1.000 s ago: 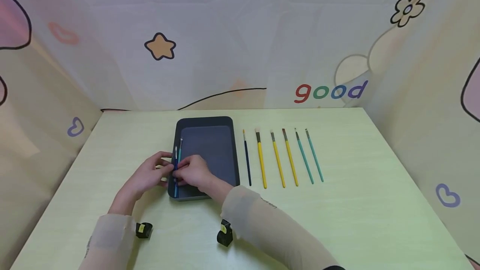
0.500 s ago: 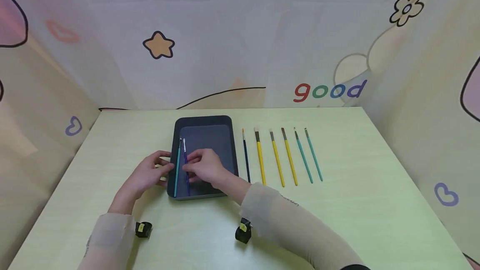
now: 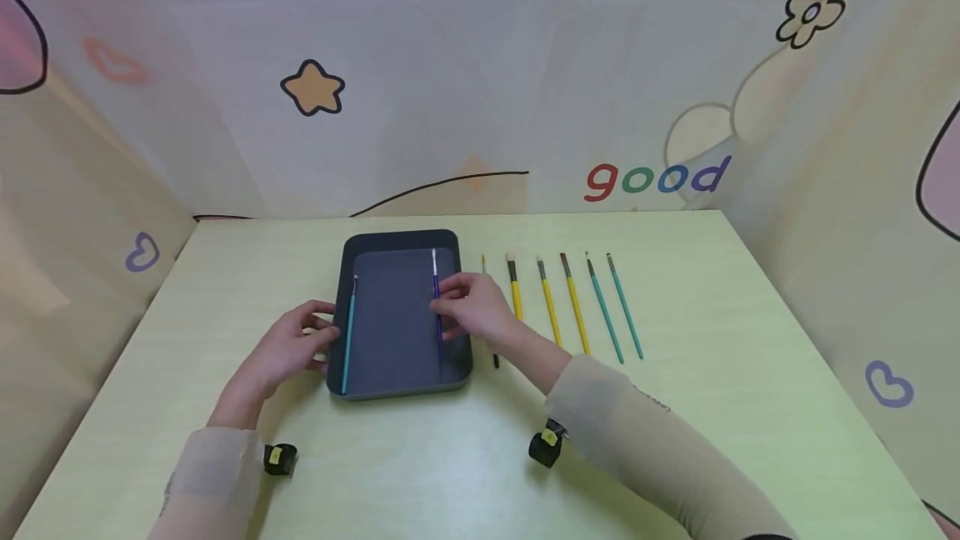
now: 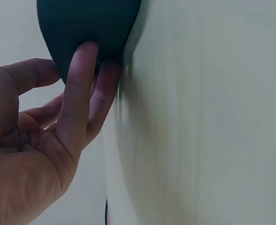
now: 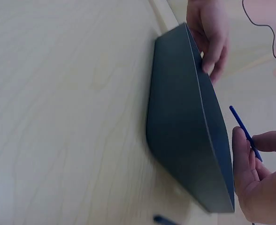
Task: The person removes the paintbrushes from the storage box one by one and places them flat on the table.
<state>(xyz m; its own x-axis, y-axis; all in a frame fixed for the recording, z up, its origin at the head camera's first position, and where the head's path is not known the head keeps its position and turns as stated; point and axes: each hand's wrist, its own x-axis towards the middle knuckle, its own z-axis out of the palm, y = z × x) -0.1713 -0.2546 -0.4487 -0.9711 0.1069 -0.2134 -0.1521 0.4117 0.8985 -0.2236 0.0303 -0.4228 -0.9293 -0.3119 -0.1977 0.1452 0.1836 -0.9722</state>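
Observation:
My right hand [image 3: 477,305] pinches a blue paintbrush [image 3: 437,277], bristles pointing to the back, over the right side of a dark grey baking tray [image 3: 397,397]. In the right wrist view its blue handle [image 5: 241,121] shows above the tray rim, between thumb and fingers. My left hand [image 3: 292,344] rests its fingertips against the tray's left side. From the left wrist view, nearly straight fingers [image 4: 74,96] touch the tray's outer wall [image 4: 88,23]. Along the tray's left inner side lies a teal paintbrush [image 3: 349,332].
Right of the tray, paintbrushes lie in a row: a dark blue one [image 3: 496,361] partly behind my right hand, several yellow ones such as this yellow paintbrush [image 3: 576,307], and two teal ones, including the outermost teal paintbrush [image 3: 627,315]. A printed cloth [image 3: 450,90] stands behind the table.
My right hand has carried the blue paintbrush from beside the teal one at the tray's left to its right side. The left hand has stayed at the tray's left edge.

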